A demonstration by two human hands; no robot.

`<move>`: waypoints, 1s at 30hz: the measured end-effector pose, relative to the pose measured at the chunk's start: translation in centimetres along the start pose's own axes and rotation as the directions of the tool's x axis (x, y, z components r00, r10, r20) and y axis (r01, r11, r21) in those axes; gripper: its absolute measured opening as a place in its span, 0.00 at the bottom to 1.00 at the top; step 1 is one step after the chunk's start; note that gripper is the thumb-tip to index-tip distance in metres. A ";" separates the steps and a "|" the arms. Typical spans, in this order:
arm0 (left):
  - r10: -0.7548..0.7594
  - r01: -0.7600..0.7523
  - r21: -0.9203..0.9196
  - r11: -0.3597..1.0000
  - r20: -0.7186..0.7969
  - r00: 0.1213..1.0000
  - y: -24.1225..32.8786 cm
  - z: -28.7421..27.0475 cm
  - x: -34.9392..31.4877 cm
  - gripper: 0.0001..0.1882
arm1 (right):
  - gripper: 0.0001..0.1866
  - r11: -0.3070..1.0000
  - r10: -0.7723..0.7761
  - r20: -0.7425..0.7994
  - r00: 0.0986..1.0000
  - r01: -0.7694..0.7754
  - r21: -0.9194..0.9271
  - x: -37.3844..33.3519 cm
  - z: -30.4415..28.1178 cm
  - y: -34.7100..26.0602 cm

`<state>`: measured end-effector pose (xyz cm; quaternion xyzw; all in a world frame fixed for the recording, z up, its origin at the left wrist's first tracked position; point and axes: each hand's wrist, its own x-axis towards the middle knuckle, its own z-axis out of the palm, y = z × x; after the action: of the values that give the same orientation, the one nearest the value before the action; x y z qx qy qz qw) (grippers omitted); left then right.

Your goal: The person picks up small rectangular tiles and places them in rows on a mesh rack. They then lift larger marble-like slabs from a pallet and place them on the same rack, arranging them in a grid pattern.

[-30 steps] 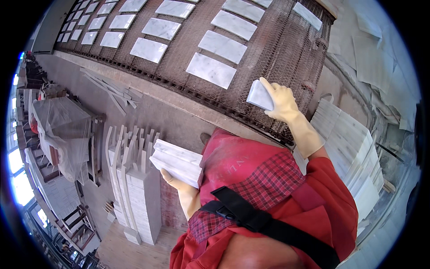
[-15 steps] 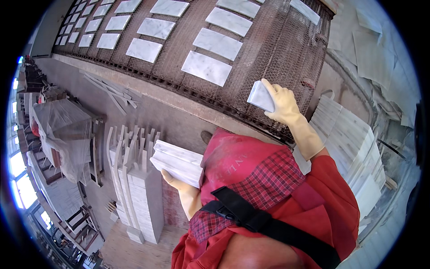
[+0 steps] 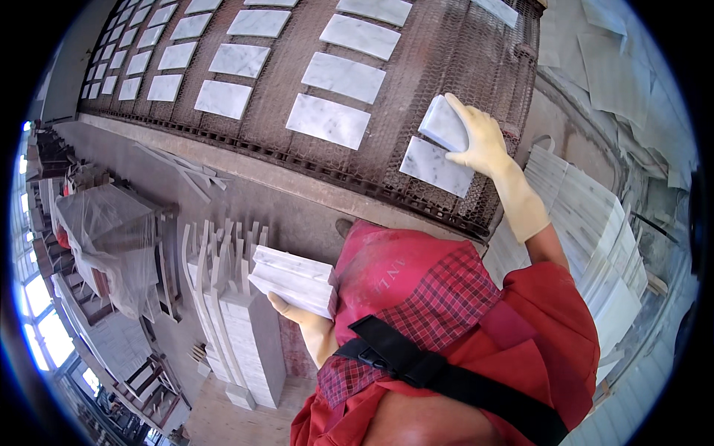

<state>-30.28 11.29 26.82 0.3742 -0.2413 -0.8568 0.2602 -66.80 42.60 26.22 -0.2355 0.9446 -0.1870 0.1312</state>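
Note:
My right hand (image 3: 480,141), in a cream rubber glove, grips white-grey marble tiles (image 3: 444,123) just above the brown mesh conveyor belt (image 3: 416,67); how many are in it I cannot tell. Right below them a single marble tile (image 3: 437,166) lies flat on the mesh near the belt's edge, close to my thumb. My left hand (image 3: 309,321), gloved alike, holds a stack of marble tiles (image 3: 294,281) from beneath, against the front of my red apron (image 3: 379,260). Most of its fingers are hidden under the stack.
Rows of marble tiles (image 3: 327,120) lie spaced out along the belt, running away to the far left. Stacked pale slabs (image 3: 576,223) stand at the right. Left of me are a tall stack of tiles with upright strips (image 3: 242,334) and a plastic-wrapped pallet (image 3: 111,238).
One tile now lies on the belt where my right hand was. That hand has moved up and away from me with the tiles still in it. Belt rows have shifted slightly left.

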 end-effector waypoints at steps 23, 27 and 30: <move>0.004 0.041 0.335 0.941 -0.132 0.991 -0.8 3.8 1.0 0.50 | 0.68 0.950 -0.030 0.219 0.975 0.096 -0.296 3.1 -0.6 2.1; 0.016 0.049 0.310 0.950 -0.203 0.979 -1.4 6.0 0.0 0.49 | 0.68 0.960 -0.025 0.186 0.982 0.075 -0.269 2.8 0.2 2.1; 0.040 0.027 0.377 0.926 -0.168 0.985 -1.5 5.4 -0.3 0.49 | 0.67 0.966 -0.033 0.180 0.983 0.078 -0.247 3.0 0.3 2.3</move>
<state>-34.70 13.72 29.35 0.4892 -0.3796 -0.7578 0.2060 -70.14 42.89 24.53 -0.2921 0.9387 -0.0475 0.1768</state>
